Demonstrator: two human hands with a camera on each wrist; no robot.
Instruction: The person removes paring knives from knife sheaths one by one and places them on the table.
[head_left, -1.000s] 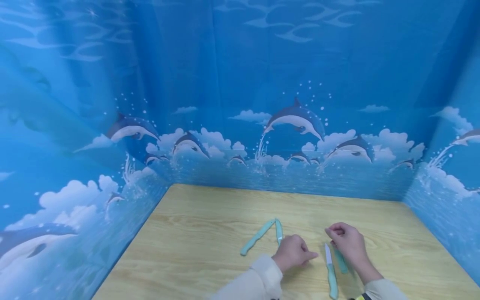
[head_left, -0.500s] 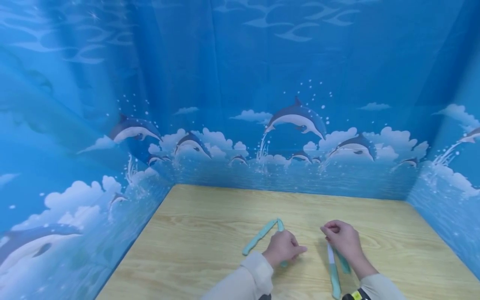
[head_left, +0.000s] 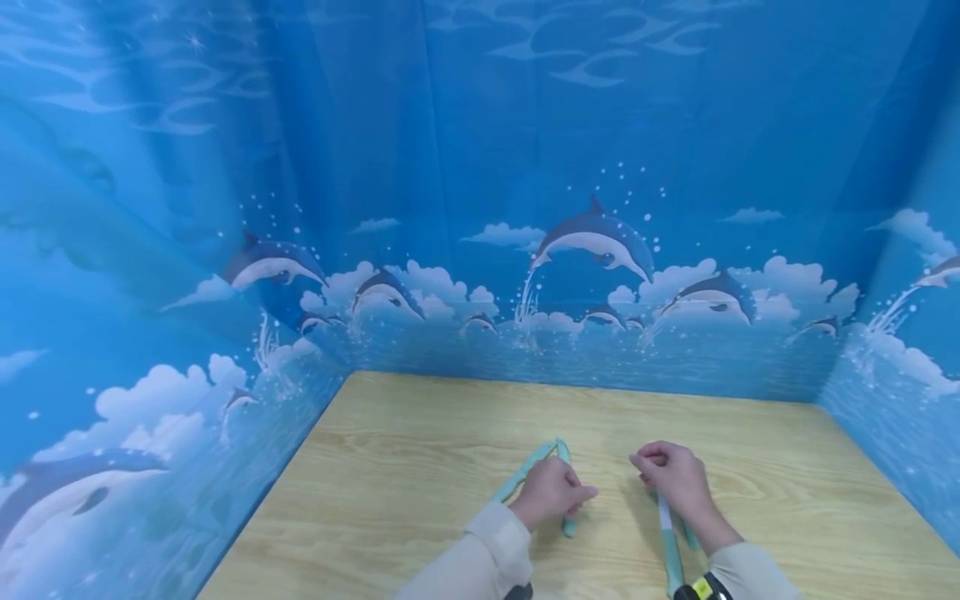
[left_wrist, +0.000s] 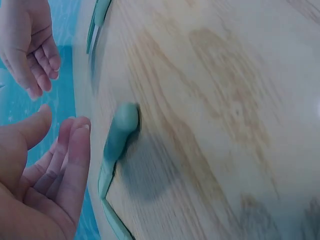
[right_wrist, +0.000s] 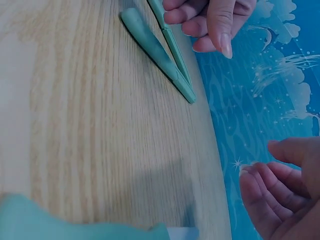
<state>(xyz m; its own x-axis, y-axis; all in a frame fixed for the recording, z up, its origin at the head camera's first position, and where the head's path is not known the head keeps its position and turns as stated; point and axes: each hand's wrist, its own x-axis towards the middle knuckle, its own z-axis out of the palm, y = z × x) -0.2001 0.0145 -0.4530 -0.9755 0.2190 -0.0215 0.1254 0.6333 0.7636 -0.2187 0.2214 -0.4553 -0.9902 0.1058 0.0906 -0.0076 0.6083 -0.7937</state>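
Observation:
My left hand (head_left: 551,492) hovers over a pair of light-green knives whose tips meet in a V. No bare blade shows on the right knife (right_wrist: 150,42) or the left knife (head_left: 521,475), which is partly hidden by the hand. The left hand's fingers are loosely bent and hold nothing. To the right, my right hand (head_left: 675,482) hangs over a green-handled knife (head_left: 672,554) with a bare pale blade (right_wrist: 182,233). Its fingers (right_wrist: 272,192) are also loose, with nothing between them. A green sheath-like piece (head_left: 690,535) lies beside that knife, mostly hidden behind the hand.
A wood-grain table (head_left: 435,433) carries everything. Blue curtains (head_left: 480,167) printed with dolphins and clouds stand along its back and sides. A dark wrist strap with a yellow patch (head_left: 702,588) sits at the right cuff.
My left hand has moved left, from the right knife of the V to between both. My right hand has shifted slightly left, over the bare blade's tip. The knives stay on the table.

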